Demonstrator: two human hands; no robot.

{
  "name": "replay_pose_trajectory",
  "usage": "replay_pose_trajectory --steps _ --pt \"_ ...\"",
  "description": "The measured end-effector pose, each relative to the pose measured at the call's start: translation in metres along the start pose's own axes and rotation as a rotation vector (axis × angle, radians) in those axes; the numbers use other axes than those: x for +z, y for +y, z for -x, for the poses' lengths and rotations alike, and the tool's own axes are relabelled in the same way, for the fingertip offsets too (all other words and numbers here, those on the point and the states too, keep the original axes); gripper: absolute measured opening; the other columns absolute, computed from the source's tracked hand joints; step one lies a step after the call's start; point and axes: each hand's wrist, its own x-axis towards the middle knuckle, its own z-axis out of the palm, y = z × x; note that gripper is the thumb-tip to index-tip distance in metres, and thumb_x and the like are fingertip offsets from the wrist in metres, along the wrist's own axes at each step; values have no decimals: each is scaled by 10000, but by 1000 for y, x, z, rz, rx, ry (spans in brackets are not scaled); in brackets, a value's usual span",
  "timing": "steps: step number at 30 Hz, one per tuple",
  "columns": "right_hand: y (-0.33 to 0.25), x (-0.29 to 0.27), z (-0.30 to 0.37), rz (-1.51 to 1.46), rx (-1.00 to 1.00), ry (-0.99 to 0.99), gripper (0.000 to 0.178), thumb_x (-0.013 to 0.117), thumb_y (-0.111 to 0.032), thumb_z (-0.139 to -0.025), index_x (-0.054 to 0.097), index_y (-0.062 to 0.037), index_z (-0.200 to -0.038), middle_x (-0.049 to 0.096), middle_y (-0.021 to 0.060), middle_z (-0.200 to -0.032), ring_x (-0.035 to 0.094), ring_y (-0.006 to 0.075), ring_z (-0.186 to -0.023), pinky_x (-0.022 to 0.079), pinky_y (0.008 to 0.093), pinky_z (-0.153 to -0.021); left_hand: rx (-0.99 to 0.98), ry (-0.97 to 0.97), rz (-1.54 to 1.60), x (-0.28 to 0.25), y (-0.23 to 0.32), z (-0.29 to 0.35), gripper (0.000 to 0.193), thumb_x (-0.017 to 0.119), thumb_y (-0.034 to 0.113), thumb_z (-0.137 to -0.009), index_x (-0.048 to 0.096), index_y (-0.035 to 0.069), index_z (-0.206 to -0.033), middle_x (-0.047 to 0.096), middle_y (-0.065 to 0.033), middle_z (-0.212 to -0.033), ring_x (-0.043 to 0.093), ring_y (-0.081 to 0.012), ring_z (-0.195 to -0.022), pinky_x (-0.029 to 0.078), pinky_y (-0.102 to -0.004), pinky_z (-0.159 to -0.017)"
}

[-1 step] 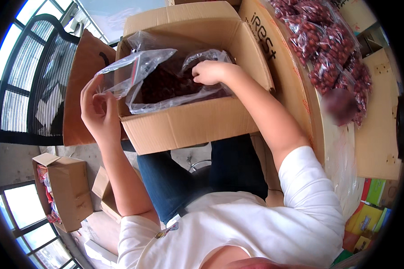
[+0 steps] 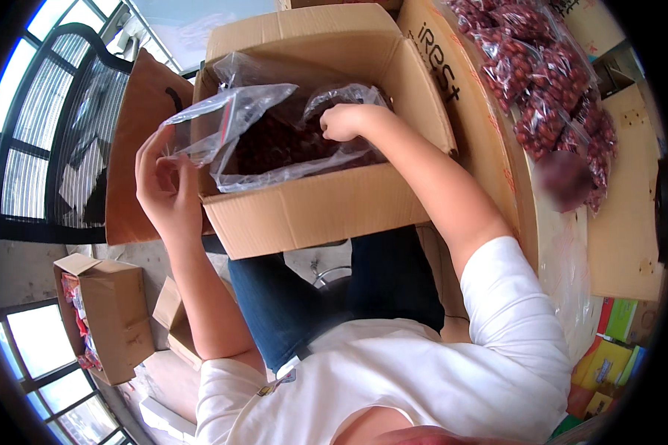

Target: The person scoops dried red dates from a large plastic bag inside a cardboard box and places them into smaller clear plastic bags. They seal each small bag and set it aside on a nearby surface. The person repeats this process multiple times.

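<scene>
An open cardboard box (image 2: 312, 219) stands in front of me, lined with a clear plastic liner (image 2: 274, 180). Dark red fruit (image 2: 274, 144), which looks like dried red dates, lies inside the liner. My left hand (image 2: 163, 178) is at the box's left edge, thumb and fingers pinching a clear zip bag (image 2: 256, 104) with a red strip. The bag's open end leans over the fruit. Inside the box, on the right, my right hand (image 2: 346, 122) hangs above the fruit with its fingers curled in. Its fingertips are partly hidden, so what they hold cannot be made out.
To the right, filled bags of red fruit (image 2: 542, 81) lie piled beside a large upright cardboard sheet (image 2: 460, 96). Clear empty bags (image 2: 568, 274) lie nearer me. On the left are a black-framed rack (image 2: 52, 141) and a carton of packets (image 2: 115, 315) on the floor.
</scene>
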Motion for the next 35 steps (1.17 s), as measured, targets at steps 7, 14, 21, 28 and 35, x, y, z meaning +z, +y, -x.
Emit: replay_pose_trajectory --steps 7,14,21,28,35 --pt "26 16 -79 -132 124 215 780 611 -200 -820 215 -114 -1487 444 227 -1390 452 350 -1275 370 437 -1053 -77 -204 -6 -2 -3 -12 393 525 -132 -771 614 -14 -1135 588 -69 -1145 530 -60 -751 446 -193 -677" --pt "48 -3 -44 -326 459 556 1044 655 -330 -849 -200 -417 -1443 341 198 -1467 396 416 -1302 216 717 -1011 -26 -449 -56 41 -13 -23 362 529 -116 -705 650 -14 -1031 628 -108 -992 576 -148 -657 483 -252 -630" --pt "80 -23 -14 -458 554 871 1133 680 -307 -821 -266 -281 -1445 446 213 -1348 533 376 -1151 450 455 -944 -32 -732 -251 102 -76 -60 367 614 -16 -692 657 7 -1056 648 -124 -1028 620 -209 -805 506 -302 -742" --pt "41 -15 11 -121 275 654 708 739 -280 -743 384 -159 -1344 574 173 -1217 589 349 -1076 489 463 -872 -42 -611 -423 141 -175 -74 351 679 100 -656 685 5 -993 665 -179 -1004 640 -321 -932 508 -379 -847" --pt "30 -9 48 396 270 -317 989 799 -322 -655 272 -234 -1487 476 147 -1394 471 285 -1279 352 453 -1060 -80 -335 -350 132 -194 -77 348 658 95 -668 690 23 -1007 659 -194 -1017 634 -330 -984 504 -378 -873"
